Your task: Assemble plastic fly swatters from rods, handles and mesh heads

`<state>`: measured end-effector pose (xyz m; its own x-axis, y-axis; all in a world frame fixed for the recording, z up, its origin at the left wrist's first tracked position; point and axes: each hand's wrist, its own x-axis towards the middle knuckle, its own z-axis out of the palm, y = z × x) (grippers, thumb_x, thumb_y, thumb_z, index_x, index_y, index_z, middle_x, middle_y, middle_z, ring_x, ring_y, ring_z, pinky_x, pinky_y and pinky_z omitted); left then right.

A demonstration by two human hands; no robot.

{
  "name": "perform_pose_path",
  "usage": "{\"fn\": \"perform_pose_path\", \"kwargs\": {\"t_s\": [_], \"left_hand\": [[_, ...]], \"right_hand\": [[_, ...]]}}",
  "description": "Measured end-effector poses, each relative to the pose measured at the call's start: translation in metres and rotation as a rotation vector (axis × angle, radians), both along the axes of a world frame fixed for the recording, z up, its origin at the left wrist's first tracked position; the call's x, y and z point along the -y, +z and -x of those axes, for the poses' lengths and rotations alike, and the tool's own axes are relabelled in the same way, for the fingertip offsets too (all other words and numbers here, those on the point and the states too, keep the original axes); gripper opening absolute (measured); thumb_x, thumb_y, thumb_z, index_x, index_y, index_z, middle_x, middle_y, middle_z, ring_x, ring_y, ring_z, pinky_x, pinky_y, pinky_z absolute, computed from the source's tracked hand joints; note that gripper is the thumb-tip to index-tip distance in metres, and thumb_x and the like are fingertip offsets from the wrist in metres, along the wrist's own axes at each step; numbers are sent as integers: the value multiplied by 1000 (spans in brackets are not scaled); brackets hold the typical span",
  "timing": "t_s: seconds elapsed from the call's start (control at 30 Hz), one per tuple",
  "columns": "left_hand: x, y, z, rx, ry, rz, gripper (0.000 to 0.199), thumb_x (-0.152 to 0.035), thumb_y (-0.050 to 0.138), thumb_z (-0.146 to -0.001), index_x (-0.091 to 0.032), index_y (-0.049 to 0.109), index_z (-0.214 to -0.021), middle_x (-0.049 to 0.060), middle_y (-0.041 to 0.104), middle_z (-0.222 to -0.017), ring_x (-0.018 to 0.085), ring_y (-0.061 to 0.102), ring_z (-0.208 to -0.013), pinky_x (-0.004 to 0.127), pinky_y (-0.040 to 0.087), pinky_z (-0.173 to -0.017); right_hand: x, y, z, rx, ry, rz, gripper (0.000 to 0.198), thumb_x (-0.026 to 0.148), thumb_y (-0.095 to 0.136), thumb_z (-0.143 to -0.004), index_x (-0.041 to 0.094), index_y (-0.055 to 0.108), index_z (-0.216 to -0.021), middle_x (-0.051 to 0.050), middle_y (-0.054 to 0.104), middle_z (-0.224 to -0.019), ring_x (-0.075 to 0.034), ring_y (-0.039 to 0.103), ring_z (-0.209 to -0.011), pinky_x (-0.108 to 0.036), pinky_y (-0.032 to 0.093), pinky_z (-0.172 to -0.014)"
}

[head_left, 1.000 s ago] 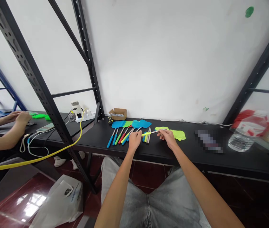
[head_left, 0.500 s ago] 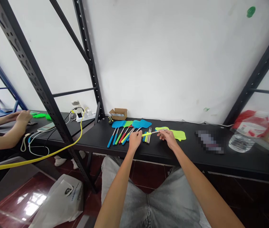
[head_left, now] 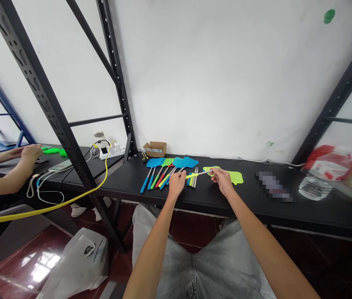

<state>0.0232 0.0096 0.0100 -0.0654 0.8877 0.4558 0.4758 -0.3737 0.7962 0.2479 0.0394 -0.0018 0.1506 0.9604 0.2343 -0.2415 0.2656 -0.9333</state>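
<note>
Closed around a yellow handle is my left hand. A thin metal rod runs from that handle to my right hand, whose fingers pinch it near its far end. Yellow-green fly swatter heads lie beside and partly behind my right hand. To the left, several assembled fly swatters lie side by side, with blue heads, a green head and coloured grips. Between my hands rest several loose telescopic handles, partly hidden by the held handle.
A small open carton stands at the back of the black table. Right are a blurred-out item and a large water bottle. A yellow cable hangs at left, near a power strip and a co-worker's hands.
My right hand has shifted slightly to the right along the metal rod, and more of the rod shows between my hands. My left hand stays in place.
</note>
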Motion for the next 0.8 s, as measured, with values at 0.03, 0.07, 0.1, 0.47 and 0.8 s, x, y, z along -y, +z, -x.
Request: {"fn": "perform_pose_path", "kwargs": {"t_s": [0.03,0.07,0.1,0.47,0.8], "left_hand": [[0,0,0,1,4,-6,52,-49,38,-93,-19,48,-51,0,42,-49,15,42,-52,28,24,-54],[0,0,0,1,6,-15,51,-49,38,-93,-19,46,-51,-1,41,-49,15,41,-52,28,23,-54],[-1,0,0,2,7,-24,51,-49,39,-93,-19,44,-51,-1,40,-50,14,40,-52,28,23,-54],[-4,0,1,-78,-51,50,57,-54,40,-93,-17,58,-54,0,46,-50,15,45,-52,26,25,-54],[-3,0,1,-112,-89,75,60,-60,41,-91,-16,67,-59,0,50,-48,15,46,-51,27,25,-52]], "right_hand": [[0,0,0,-28,-17,-3,40,50,81,-63,15,73,-81,-5,70,-71,-9,53,-48,-21,35,-42],[-1,0,0,-52,-32,-5,40,49,82,-62,16,72,-82,-5,70,-71,-9,53,-48,-21,35,-42],[-1,0,0,-67,-41,-6,41,49,82,-61,16,72,-82,-4,70,-71,-8,52,-48,-20,35,-42],[-5,-7,-3,50,-26,-10,43,55,82,-61,15,68,-70,-6,69,-70,-9,51,-50,-21,36,-43],[-4,-6,-4,54,0,5,43,54,82,-61,16,62,-66,-2,64,-61,-9,52,-48,-21,36,-43]]}}
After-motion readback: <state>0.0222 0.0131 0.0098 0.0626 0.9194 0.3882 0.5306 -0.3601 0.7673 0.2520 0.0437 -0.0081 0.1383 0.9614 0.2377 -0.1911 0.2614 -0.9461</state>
